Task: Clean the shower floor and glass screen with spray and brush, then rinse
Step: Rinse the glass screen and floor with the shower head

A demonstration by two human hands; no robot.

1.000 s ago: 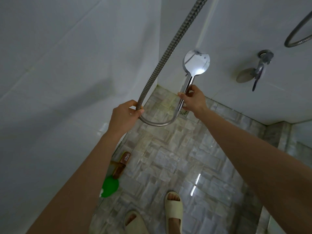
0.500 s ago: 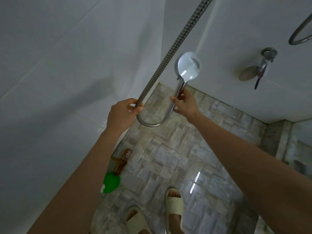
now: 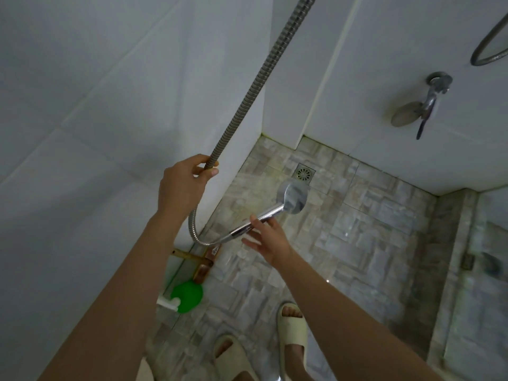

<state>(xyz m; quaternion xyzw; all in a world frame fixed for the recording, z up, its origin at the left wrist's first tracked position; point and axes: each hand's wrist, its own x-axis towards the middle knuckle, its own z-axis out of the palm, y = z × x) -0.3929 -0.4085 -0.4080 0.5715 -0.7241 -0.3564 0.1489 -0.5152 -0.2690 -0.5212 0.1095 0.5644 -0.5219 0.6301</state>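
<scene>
Both arms are bare from the frame's lower edge to the wrists, with no sleeves, watch, bracelet or rings showing. The left hand (image 3: 182,188) and the right hand (image 3: 270,239) wear no gloves. On the feet are pale cream slide sandals of thick, soft-looking foam, each with one broad band across the top and an open front where the toes show: left sandal (image 3: 233,358), right sandal (image 3: 292,329).

left hand (image 3: 181,185) gripping hose (image 3: 255,86), right hand (image 3: 268,237) under shower head (image 3: 292,198)
</scene>
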